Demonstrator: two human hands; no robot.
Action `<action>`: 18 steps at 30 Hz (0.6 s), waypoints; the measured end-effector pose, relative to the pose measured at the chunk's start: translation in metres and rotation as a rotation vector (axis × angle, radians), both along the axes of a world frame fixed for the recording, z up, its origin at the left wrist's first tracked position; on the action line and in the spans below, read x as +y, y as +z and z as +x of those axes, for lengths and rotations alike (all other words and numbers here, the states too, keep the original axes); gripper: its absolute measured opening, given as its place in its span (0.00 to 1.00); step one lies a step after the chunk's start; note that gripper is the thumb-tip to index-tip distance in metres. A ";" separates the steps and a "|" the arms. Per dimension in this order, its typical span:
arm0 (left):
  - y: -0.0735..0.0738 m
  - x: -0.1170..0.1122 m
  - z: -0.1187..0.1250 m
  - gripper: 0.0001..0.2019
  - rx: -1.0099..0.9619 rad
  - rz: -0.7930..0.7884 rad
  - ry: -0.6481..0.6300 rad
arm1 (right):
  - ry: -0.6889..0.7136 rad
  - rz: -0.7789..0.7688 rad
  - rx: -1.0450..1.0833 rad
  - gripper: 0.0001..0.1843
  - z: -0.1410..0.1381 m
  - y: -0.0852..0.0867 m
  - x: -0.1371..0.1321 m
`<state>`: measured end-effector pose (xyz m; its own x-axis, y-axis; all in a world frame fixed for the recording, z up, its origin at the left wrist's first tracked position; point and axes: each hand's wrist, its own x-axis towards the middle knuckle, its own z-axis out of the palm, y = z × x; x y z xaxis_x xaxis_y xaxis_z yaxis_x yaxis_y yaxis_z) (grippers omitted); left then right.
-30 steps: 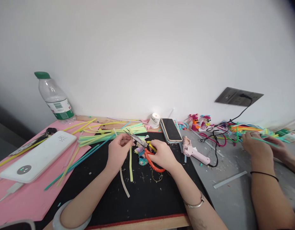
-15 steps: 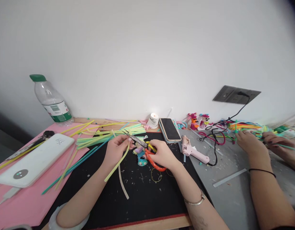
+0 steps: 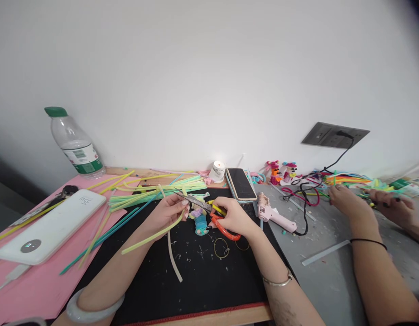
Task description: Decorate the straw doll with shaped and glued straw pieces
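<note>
My left hand (image 3: 169, 212) pinches a pale yellow-green pipe cleaner (image 3: 146, 240), whose long free end trails down to the left across my wrist. In my right hand (image 3: 234, 216) are scissors (image 3: 226, 228) with orange-red and yellow handles. Their blades (image 3: 197, 202) point left and lie at the fingertips of my left hand, close to the pipe cleaner; whether they touch it I cannot tell. Behind the scissors, on the black mat (image 3: 209, 285), lies a small blue and pastel fuzzy figure (image 3: 200, 224). A beige strip (image 3: 173, 258) rests below my left hand.
A bundle of pipe cleaners (image 3: 127, 201), a white power bank (image 3: 53, 226) and a bottle (image 3: 76, 145) are on the left. Behind my hands stand a phone (image 3: 241, 184) and a white cup (image 3: 218, 172). A pink glue gun (image 3: 276, 216) lies right, near a co-worker's hands (image 3: 352, 203).
The pipe cleaner's free end has swung left and up. My right hand and the scissors have shifted slightly right and down. The co-worker's hands have moved a little left.
</note>
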<state>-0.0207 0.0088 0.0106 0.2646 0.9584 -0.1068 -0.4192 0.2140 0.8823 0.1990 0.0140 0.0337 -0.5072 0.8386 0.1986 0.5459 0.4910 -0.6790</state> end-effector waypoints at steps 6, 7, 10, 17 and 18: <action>0.003 -0.003 -0.001 0.11 -0.036 -0.025 -0.051 | 0.046 -0.081 0.071 0.16 0.000 0.001 0.000; 0.004 -0.003 -0.001 0.12 -0.046 -0.030 -0.064 | 0.053 -0.090 0.074 0.16 0.000 0.001 0.000; 0.006 -0.003 0.000 0.13 -0.071 -0.046 -0.094 | 0.073 -0.104 0.076 0.15 0.000 0.000 0.001; 0.001 0.002 0.001 0.09 -0.079 -0.032 0.063 | -0.040 0.012 -0.008 0.22 -0.001 -0.005 0.000; 0.001 0.003 0.001 0.09 -0.072 -0.029 0.083 | -0.044 0.036 -0.023 0.24 -0.001 -0.005 0.000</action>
